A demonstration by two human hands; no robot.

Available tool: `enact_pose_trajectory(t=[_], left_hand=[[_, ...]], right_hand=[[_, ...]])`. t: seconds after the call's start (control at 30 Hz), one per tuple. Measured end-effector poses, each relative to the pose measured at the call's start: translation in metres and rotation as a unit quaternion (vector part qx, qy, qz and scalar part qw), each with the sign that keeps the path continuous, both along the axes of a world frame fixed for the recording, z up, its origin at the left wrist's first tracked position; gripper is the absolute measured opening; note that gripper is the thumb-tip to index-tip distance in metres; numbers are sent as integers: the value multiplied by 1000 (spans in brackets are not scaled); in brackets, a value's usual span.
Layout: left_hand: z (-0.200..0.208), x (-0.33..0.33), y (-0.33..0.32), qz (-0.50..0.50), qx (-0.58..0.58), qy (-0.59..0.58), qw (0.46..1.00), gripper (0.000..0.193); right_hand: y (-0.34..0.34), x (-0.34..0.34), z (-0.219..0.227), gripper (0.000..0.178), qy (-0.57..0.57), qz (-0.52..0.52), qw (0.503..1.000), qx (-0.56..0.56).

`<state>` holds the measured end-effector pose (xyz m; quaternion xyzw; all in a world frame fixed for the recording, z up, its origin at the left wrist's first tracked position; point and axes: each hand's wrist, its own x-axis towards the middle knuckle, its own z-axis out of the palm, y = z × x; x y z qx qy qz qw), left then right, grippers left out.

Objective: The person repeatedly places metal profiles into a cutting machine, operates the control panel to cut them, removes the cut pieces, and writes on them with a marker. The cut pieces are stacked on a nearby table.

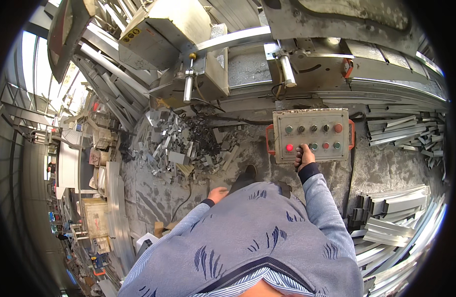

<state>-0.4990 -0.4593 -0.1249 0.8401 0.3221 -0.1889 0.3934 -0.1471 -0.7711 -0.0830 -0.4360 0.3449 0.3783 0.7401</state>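
A grey metal control box (311, 135) with orange side handles stands in front of me on the right. Two rows of round buttons and switches cover its face. My right hand (305, 157) is at its lower row, fingers curled and a fingertip against the panel between the glowing red button (289, 147) and a green button (313, 146). What lies under the fingertip is hidden. My left hand (218, 194) hangs low beside my body, away from the box; its fingers are mostly out of sight, and nothing shows in it.
A large metal machine (248, 64) with two cylinders spans the far side. Left of centre lies a heap of metal offcuts (181, 148). Long metal profiles (394, 213) are stacked at the right, with more profiles (401, 131) beyond. A cable (183, 205) crosses the floor.
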Motion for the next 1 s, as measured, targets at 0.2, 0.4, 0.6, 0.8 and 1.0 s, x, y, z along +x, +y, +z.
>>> enact_pose_trajectory(t=[0.2, 0.4, 0.6, 0.8, 1.0], left_hand=[[54, 61, 7, 147, -148, -23, 978, 42], [91, 205, 70, 18, -31, -101, 994, 41], [152, 399, 128, -144, 99, -274, 946, 41], [176, 573, 197, -306, 308, -396, 809, 56], [160, 693, 254, -365, 445, -326, 750, 97]], right_hand=[[-3, -4, 5, 25, 4, -18, 1000, -4], [-3, -7, 3, 24, 1, -47, 999, 7], [5, -20, 9, 23, -18, -106, 992, -71], [33, -34, 21, 26, -62, -191, 951, -236], [52, -117, 34, 23, -21, -334, 917, -219]])
